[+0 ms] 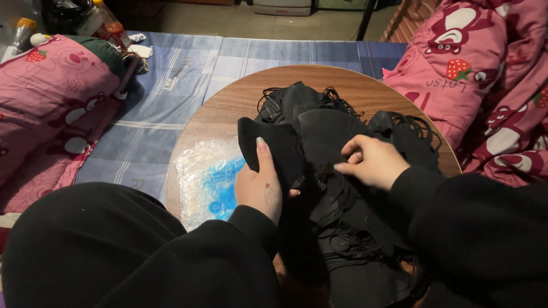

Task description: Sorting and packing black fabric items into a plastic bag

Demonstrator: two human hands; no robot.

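A heap of black face masks (pixel 325 125) with thin ear loops covers the middle of a round wooden table (pixel 228 102). My left hand (pixel 260 185) holds one black mask (pixel 268 145) upright, thumb pressed along its front. My right hand (pixel 371 162) rests on the pile just to the right, fingers pinching a black ear loop. Both arms wear black sleeves. More masks lie toward me, partly hidden under my arms.
A clear plastic bag with blue print (pixel 208 179) lies on the table's left part. The table stands on a blue checked sheet (pixel 165 91). Pink cartoon-print bedding lies left (pixel 51 97) and right (pixel 479 63). Bottles (pixel 108 23) stand at the far left.
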